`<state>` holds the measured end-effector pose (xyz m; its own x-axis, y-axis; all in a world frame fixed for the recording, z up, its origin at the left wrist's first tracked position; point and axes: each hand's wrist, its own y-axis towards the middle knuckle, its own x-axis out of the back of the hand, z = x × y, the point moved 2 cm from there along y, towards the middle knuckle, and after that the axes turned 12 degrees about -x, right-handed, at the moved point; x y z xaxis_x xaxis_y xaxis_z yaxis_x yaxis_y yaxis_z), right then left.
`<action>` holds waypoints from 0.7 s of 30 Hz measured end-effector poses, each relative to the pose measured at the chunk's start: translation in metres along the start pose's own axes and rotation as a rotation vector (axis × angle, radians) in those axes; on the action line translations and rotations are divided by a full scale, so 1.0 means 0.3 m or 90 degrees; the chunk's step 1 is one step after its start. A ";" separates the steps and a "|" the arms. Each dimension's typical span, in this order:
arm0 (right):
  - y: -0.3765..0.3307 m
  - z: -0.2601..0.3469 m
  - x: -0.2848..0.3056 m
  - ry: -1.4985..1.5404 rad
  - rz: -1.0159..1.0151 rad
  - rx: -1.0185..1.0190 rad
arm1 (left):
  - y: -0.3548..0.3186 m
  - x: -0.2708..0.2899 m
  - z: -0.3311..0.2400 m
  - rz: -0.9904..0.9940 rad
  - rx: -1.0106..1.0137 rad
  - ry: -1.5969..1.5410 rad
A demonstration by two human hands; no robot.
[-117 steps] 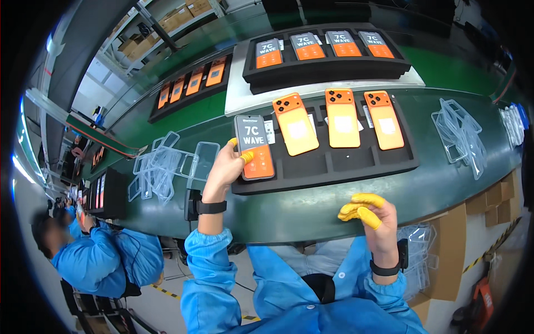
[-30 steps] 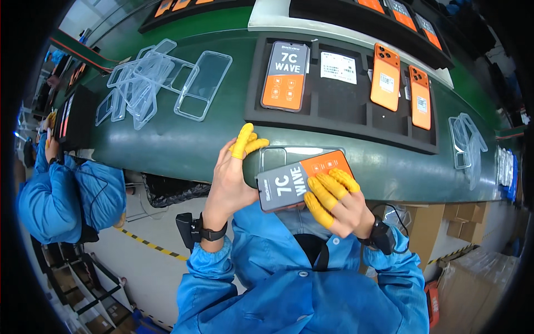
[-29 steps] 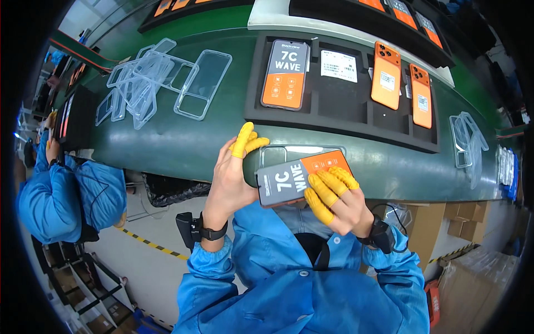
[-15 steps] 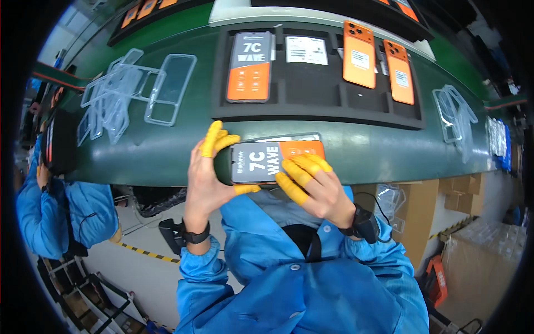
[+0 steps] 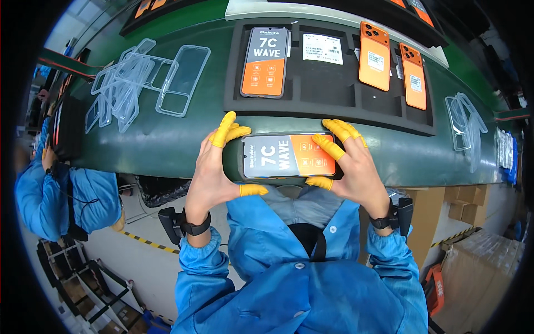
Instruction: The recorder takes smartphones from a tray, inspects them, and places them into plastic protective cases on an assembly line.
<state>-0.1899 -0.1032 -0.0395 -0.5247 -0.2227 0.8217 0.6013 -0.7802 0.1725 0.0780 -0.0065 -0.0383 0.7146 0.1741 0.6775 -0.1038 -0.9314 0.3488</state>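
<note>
- Left hand (image 5: pixel 211 172): fingers (image 5: pixel 225 129) in yellow rubber finger cots, curled round the left short end of a flat smartphone with a grey-and-orange protective film on its screen (image 5: pixel 289 156); thumb under the lower edge, index and middle over the top corner.
- Right hand (image 5: pixel 356 167): yellow-cotted fingers (image 5: pixel 328 147) pinch the phone's right end; two lie on the orange part of the screen, thumb under the lower edge.
- Phone held level, lengthwise left to right, screen up, just in front of the person's chest, over the near edge of the dark green conveyor table (image 5: pixel 167 145).
- Just beyond the phone: black foam tray (image 5: pixel 334 89) on the table, holding a second film-covered phone (image 5: pixel 266 62) screen up, a white label card (image 5: pixel 322 49) and two orange phones lying back up (image 5: pixel 374 55).
- Pile of clear plastic phone cases (image 5: pixel 139 83) at far left of the table, more clear cases (image 5: pixel 464 125) at right.
- Blue smock sleeves, black wristbands on both wrists.
- Another person in a blue smock (image 5: pixel 61 195) at the left edge.
</note>
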 end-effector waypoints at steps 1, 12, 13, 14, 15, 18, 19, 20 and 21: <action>0.004 0.000 0.007 -0.003 0.009 0.008 | -0.003 0.000 0.005 -0.007 0.012 -0.038; 0.025 -0.025 0.004 -0.031 0.029 0.044 | 0.019 -0.003 0.015 -0.001 0.035 -0.008; 0.027 -0.026 0.004 -0.029 0.022 0.052 | 0.021 -0.004 0.014 -0.003 0.033 -0.006; 0.027 -0.025 0.002 -0.027 0.026 0.050 | 0.019 -0.007 0.015 -0.001 0.036 -0.007; 0.027 -0.024 0.002 -0.026 0.023 0.049 | 0.016 -0.009 0.016 -0.006 0.041 -0.010; 0.026 -0.021 0.000 -0.022 0.018 0.041 | 0.012 -0.010 0.013 -0.010 0.052 -0.009; 0.025 -0.019 0.001 -0.019 0.015 0.036 | 0.010 -0.009 0.010 -0.009 0.058 -0.003; 0.025 -0.018 0.004 -0.020 0.014 0.035 | 0.009 -0.008 0.008 -0.009 0.056 -0.004; 0.026 -0.016 0.006 -0.020 0.017 0.040 | 0.007 -0.008 0.007 -0.003 0.057 -0.002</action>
<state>-0.1892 -0.1126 -0.0393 -0.4895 -0.2240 0.8427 0.6522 -0.7355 0.1833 0.0775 -0.0094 -0.0405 0.7173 0.1771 0.6739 -0.0385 -0.9556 0.2921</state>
